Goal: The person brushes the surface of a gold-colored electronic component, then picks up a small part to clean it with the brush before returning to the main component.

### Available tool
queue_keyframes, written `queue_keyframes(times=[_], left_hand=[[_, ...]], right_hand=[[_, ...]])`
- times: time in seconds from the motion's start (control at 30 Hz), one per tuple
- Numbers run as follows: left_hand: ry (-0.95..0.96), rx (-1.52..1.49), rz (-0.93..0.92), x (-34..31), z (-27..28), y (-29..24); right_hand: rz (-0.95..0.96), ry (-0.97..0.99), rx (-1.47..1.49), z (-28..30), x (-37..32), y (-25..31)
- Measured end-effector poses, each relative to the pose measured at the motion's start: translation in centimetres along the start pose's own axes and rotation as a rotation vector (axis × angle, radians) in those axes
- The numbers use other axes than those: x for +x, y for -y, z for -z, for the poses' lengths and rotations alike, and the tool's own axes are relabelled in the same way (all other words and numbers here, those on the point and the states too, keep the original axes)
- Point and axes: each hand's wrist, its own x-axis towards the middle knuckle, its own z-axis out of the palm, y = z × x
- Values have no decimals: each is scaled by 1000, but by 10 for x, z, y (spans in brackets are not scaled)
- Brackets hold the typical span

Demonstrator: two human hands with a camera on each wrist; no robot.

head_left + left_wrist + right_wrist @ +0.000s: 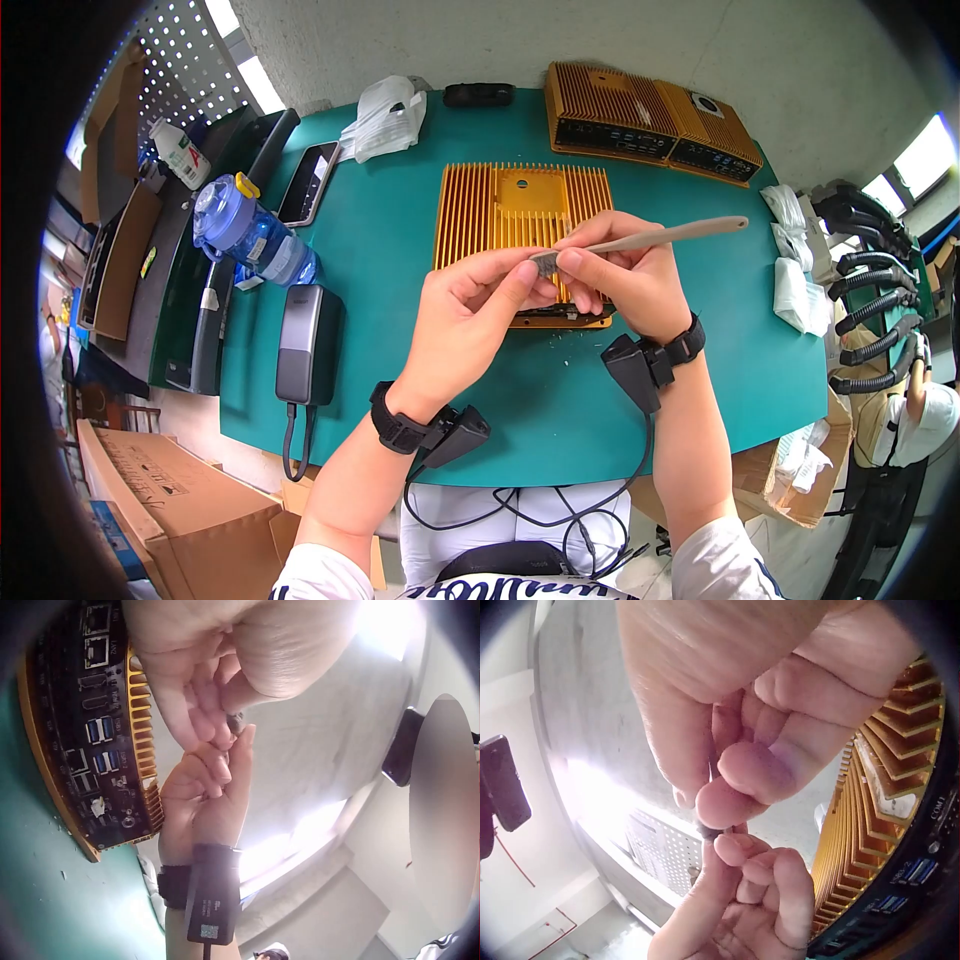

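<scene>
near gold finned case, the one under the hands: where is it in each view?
Head: gold finned case at centre on the green table, partly behind the hands.
Left wrist: case along the left edge, port side showing.
Right wrist: case along the right edge, fins above ports.
Shared landmark: the spatula, its grey tip pinched where the left hand and right hand meet.

I read only "COM1", beside a port on the black panel of the gold finned computer (870, 787). The wrist camera's sticker (208, 930) is too small to read.
</scene>
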Motion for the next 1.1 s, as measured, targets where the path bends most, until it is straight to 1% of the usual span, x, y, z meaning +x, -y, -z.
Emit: queue_keyframes(times=[0.17,0.23,0.33,0.43,0.57,0.67,0.73,0.77,0.83,0.87,0.93,1.07,1.1], left_hand=[[9,-23,40,1,1,-2],[1,-18,76,1,1,-4],[7,-88,82,1,3,-3],[19,-121,94,2,4,-4],[-17,-14,85,2,1,-8],[-23,-46,59,3,3,-7],[-54,16,23,3,7,-9],[-53,15,23,4,8,-10],[-90,67,-41,6,11,-9],[-90,67,-41,6,11,-10],[-124,130,-125,7,11,-11],[-196,189,-170,9,13,-8],[-226,178,-171,9,15,-8]], right_hand=[[15,1,-35,1,1,-1],[-13,-13,72,-1,2,1],[-23,-27,85,-1,2,0],[-21,8,22,2,2,-2],[9,22,2,2,2,-4],[19,-3,-4,2,2,-4],[63,-63,78,5,3,-7],[64,-63,78,6,3,-7],[104,-157,180,6,3,-7],[104,-157,179,7,4,-8],[128,-194,152,8,6,-8],[132,-238,178,8,9,-7],[138,-298,186,11,10,-8]])
